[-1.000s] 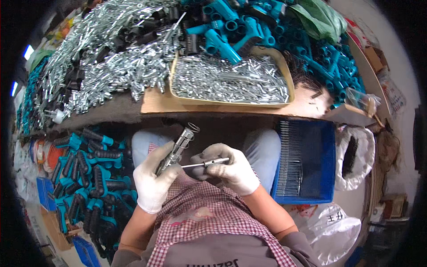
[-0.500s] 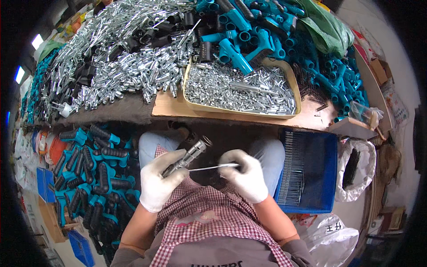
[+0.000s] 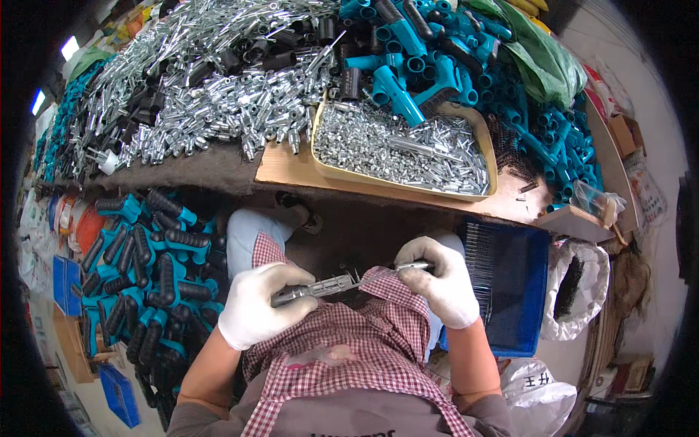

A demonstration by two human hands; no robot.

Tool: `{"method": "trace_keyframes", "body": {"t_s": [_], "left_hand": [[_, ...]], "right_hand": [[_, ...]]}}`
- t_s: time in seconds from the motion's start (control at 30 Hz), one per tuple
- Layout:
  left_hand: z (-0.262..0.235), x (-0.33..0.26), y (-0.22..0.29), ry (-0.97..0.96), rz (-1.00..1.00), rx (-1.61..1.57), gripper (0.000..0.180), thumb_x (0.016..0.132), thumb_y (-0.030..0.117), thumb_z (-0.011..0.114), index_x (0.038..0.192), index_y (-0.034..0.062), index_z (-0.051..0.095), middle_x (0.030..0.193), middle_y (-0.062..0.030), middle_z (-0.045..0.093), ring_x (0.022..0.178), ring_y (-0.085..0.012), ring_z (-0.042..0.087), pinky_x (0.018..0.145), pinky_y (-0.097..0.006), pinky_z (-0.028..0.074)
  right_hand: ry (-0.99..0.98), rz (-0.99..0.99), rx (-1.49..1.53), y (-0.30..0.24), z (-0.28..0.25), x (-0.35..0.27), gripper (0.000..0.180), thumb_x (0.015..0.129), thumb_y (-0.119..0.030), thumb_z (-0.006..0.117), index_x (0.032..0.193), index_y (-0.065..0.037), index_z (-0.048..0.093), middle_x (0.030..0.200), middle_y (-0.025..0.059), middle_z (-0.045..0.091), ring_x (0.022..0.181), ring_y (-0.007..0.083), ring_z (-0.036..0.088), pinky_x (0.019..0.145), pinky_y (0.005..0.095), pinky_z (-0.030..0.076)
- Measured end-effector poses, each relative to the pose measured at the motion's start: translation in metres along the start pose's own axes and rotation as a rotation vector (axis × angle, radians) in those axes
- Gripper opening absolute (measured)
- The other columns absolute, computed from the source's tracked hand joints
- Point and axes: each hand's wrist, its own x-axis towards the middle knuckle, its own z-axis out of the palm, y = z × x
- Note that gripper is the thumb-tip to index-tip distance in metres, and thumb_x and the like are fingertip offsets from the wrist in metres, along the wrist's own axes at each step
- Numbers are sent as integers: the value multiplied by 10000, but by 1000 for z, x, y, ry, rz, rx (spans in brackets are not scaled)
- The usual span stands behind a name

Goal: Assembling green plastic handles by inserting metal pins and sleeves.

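Observation:
In white gloves, both of my hands work above my checked apron. My left hand is closed around a slotted silver metal tube, which lies nearly level and points to the right. My right hand pinches a thin metal rod by its thicker silver end. The rod's left tip is at the open end of the tube; whether it sits inside, I cannot tell.
Beyond my knees, a bench carries heaped silver metal parts, a cream tray of small metal pieces and teal housings. Teal-and-black handles pile up at left. At right stand a blue bin of thin rods and a white sack.
The tube has swung from pointing up and away to nearly level. My right hand has moved slightly right, with the rod's tip now at the tube's open end.

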Motion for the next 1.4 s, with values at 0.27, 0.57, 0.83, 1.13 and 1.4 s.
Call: {"method": "trace_keyframes", "body": {"t_s": [0.27,0.57,0.83,1.13,1.4], "left_hand": [[-7,-5,-6,29,32,17,289,691,114,801,945,10,710,862,-157,705,752,-281,705,667,-330,556],[2,1,-2,-44,141,-38,316,703,94,792,999,8,720,859,-152,705,725,-266,696,648,-316,545],[11,-4,-3,-55,-57,-263,295,709,96,787,980,-5,726,828,-149,705,712,-243,693,653,-312,538],[14,-4,-4,-43,3,-151,286,719,101,785,980,-2,727,834,-151,706,721,-242,700,655,-314,543],[25,2,-2,-20,104,17,299,737,178,788,999,47,724,868,-138,704,731,-278,697,647,-341,554]], "right_hand": [[160,61,86,-8,-20,-8,169,780,-99,668,902,18,663,849,54,647,777,122,596,713,272,490],[-72,12,-80,-15,4,-2,204,796,-93,681,963,23,657,877,73,650,784,135,612,734,276,507],[-217,-212,-72,12,31,3,493,924,-485,634,1033,-12,548,872,64,612,765,138,600,667,290,502],[-220,24,409,45,42,-3,768,934,-612,515,1302,63,505,1170,197,639,1085,256,637,924,377,530],[-239,117,602,37,59,-9,642,995,-491,488,1268,90,516,1113,200,640,1000,278,670,901,397,553]]}}
